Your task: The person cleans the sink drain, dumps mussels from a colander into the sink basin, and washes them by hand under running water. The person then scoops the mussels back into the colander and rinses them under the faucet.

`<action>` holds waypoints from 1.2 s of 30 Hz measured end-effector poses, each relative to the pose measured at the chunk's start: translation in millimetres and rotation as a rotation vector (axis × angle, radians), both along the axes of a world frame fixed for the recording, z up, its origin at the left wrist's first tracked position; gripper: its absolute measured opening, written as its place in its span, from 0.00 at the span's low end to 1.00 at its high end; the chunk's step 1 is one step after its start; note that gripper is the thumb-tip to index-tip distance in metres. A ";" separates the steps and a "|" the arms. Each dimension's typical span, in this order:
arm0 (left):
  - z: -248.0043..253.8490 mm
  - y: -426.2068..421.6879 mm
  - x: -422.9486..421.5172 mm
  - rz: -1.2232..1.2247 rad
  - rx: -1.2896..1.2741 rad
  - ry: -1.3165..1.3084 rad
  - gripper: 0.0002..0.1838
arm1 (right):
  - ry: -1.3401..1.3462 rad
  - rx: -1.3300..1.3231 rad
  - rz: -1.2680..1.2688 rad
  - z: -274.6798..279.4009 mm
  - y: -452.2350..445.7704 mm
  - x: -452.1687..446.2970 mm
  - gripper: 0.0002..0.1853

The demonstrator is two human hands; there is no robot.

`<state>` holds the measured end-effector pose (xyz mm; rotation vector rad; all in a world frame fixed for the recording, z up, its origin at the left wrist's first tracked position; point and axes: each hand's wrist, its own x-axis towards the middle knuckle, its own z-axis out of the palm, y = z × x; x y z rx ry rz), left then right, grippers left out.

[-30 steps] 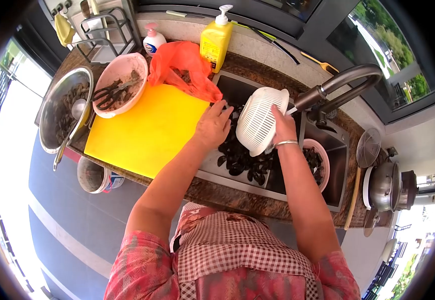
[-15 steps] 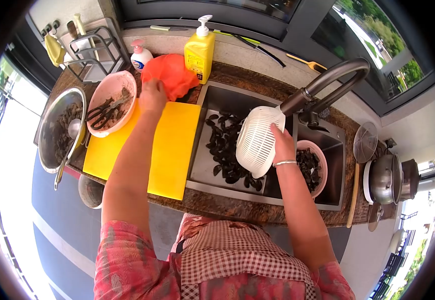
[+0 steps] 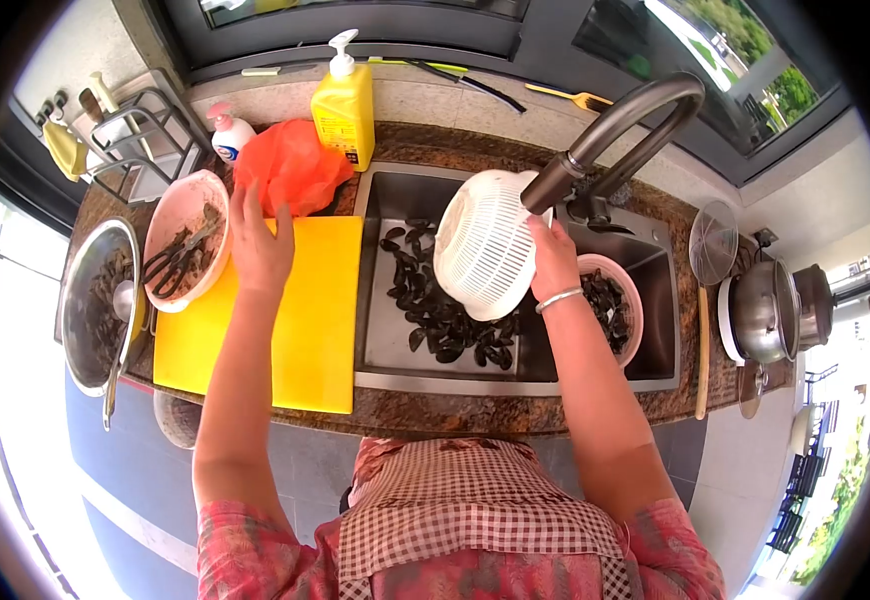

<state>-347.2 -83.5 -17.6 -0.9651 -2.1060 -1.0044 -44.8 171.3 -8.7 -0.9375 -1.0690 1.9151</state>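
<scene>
My right hand (image 3: pixel 555 262) grips the rim of a white plastic colander (image 3: pixel 480 245), tilted on its side over the sink under the faucet. Dark mussels (image 3: pixel 445 315) lie loose in the left sink basin below it. My left hand (image 3: pixel 263 245) is open with fingers apart, above the top left of a yellow cutting board (image 3: pixel 305 330). Just beyond its fingers sits a crumpled red mesh-like bag (image 3: pixel 300 165). A pink bowl (image 3: pixel 223 262) with black-handled scissors (image 3: pixel 167 268) stands left of that hand. More mussels fill a pink basket (image 3: pixel 632 300) in the right basin.
A steel bowl (image 3: pixel 75 350) with a ladle (image 3: pixel 123 300) stands at the far left. Behind the board are a yellow pump bottle (image 3: pixel 345 115) and a white soap bottle (image 3: pixel 230 135). The dark faucet (image 3: pixel 595 130) arches over the sink. Pots (image 3: pixel 763 310) stand at the right.
My left hand has drawn back from the red bag, and its fingers have spread. The right hand still holds the colander by the faucet. The whole view has shifted slightly.
</scene>
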 end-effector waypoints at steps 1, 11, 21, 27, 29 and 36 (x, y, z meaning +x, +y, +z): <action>-8.6 -11.4 17.0 -0.068 -0.029 -0.038 0.22 | -0.071 -0.086 -0.032 0.3 1.4 3.5 0.16; -9.9 -70.8 150.5 -0.412 -0.139 -0.482 0.04 | 0.069 -0.193 -0.005 4.6 -32.1 76.6 0.19; 28.4 23.2 225.2 -0.753 -0.190 -0.399 0.15 | 0.269 -0.394 -0.145 -33.1 -34.4 131.5 0.18; 0.7 132.8 246.8 -1.114 -0.306 -0.298 0.26 | 0.144 -0.221 -0.279 -33.3 -69.7 99.9 0.17; -28.4 166.1 222.6 -1.183 -0.155 -0.845 0.24 | 0.173 -0.248 -0.272 -3.4 -72.8 110.1 0.16; -76.9 162.2 182.7 -0.914 0.072 -2.158 0.25 | 0.288 -0.304 -0.239 23.8 -66.4 145.2 0.22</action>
